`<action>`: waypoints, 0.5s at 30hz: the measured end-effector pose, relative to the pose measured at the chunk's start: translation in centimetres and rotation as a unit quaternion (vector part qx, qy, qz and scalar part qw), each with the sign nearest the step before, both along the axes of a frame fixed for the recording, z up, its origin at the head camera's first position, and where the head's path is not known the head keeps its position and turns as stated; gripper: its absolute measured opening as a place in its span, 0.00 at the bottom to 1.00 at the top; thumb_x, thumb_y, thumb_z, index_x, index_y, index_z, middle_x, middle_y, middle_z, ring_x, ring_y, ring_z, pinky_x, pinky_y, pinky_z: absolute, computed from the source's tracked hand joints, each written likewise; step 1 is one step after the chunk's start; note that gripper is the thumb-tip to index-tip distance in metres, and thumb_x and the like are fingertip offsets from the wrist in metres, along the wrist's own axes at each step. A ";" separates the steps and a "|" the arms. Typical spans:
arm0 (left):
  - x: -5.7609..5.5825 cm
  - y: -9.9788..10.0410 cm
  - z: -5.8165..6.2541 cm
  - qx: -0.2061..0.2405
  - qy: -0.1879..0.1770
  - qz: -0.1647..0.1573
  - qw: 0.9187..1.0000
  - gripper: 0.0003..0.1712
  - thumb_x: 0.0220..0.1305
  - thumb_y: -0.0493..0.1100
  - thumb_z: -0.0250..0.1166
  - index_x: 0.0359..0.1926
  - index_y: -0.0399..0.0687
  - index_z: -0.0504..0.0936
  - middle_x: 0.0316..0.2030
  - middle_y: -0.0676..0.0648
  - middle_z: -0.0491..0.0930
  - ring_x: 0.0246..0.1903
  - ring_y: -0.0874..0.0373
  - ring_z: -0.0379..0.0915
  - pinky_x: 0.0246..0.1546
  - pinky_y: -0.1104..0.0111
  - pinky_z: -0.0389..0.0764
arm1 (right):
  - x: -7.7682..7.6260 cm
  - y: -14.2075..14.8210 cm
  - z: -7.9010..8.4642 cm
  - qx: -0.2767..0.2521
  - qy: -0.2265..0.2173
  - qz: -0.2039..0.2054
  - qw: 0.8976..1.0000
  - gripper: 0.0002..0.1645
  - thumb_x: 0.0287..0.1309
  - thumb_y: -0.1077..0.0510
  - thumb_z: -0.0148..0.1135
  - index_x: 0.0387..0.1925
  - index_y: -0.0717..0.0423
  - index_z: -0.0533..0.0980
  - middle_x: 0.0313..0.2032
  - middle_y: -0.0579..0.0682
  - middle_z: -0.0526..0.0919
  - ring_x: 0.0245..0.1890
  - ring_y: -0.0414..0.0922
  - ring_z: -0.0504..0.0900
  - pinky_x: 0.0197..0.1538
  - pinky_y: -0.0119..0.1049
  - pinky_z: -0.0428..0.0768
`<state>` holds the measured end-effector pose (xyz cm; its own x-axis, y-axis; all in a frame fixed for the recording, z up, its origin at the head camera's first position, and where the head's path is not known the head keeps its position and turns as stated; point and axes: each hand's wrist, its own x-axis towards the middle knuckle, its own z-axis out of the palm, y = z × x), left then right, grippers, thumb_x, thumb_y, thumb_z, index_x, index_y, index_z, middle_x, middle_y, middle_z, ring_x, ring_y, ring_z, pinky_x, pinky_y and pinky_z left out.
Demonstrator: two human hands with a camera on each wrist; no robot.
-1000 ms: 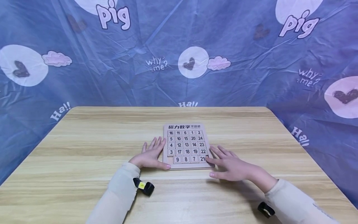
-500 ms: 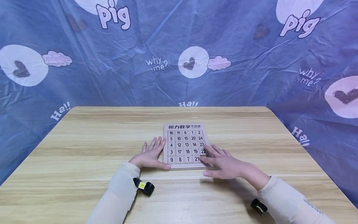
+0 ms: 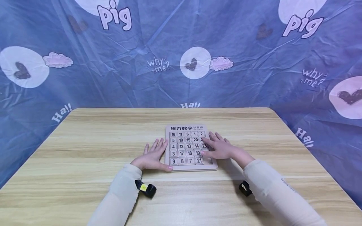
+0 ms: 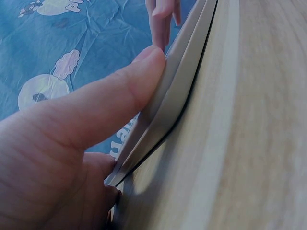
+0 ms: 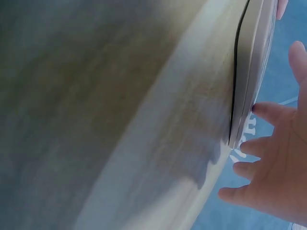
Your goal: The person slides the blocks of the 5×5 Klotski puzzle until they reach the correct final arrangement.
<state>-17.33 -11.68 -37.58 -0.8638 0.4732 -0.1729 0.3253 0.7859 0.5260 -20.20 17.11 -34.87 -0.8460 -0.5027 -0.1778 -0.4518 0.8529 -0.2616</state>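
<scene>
A sliding number puzzle (image 3: 185,168) lies flat on the table, its numbered tiles in rows inside a pale frame. My left hand (image 3: 152,158) rests along its left side, fingers extended and spread, thumb pressing the near left corner. In the left wrist view that thumb (image 4: 120,93) lies on the frame's edge. My right hand (image 3: 222,149) reaches over the right side with fingers extended. Its index fingertip is at the 24 tile, partly covering it; the thumb covers the spot right of the 19. An uncovered slot shows at the near right corner, beside the 21 tile (image 3: 199,160).
The wood-grain table (image 3: 99,141) spreads out on every side of the puzzle. Behind it hangs a blue printed cloth (image 3: 169,84). Black wrist cameras (image 3: 149,190) are strapped over both pale sleeves (image 3: 120,193).
The bottom-row tiles have slid left, so the slot has gone from the near left to the near right corner. My right hand has moved up along the right column; the left has stayed put.
</scene>
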 end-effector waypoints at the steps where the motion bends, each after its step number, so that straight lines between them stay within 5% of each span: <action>1: 0.0 0.0 0.0 0.000 0.000 -0.001 1.000 0.66 0.36 0.68 0.63 0.66 0.48 0.34 0.64 0.42 0.28 0.61 0.50 0.19 0.53 0.50 0.20 | -0.1 0.0 0.0 0.002 -0.002 -0.002 1.000 0.45 0.51 0.32 0.45 0.64 0.50 0.51 0.63 0.63 0.42 0.60 0.64 0.38 0.53 0.65 0.43; 15: 0.0 0.0 0.0 0.007 -0.001 -0.003 1.000 0.66 0.36 0.67 0.64 0.66 0.47 0.34 0.64 0.41 0.28 0.61 0.50 0.19 0.53 0.50 0.20 | 1.2 0.1 -0.1 0.001 0.011 0.013 1.000 0.46 0.51 0.32 0.45 0.64 0.53 0.52 0.63 0.64 0.44 0.59 0.65 0.41 0.53 0.64 0.44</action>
